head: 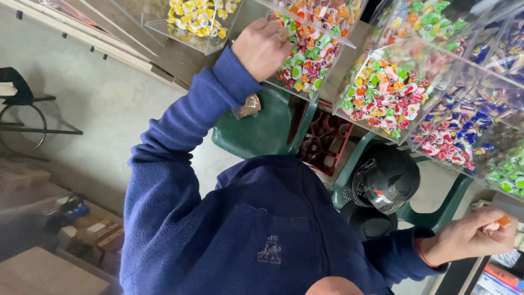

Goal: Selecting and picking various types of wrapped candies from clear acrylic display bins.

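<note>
Left hand (261, 48) fisted, knuckles up, touching the front wall of a clear bin (305, 65) of mixed wrapped candies; can't tell if it holds anything. Right hand (469, 236) at lower right pinches one small orange-and-white wrapped candy (501, 222) in its fingertips, long axis roughly level, pointing right. Five or so clear bins visible. One green chair (262, 128) below, one small brown packet (249, 106) on it, one dark helmet (385, 177) beside.

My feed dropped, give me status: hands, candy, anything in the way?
Left hand reaching into the clear candy bin. Right hand pinching an orange wrapped candy. Nothing blocking either hand.
</note>
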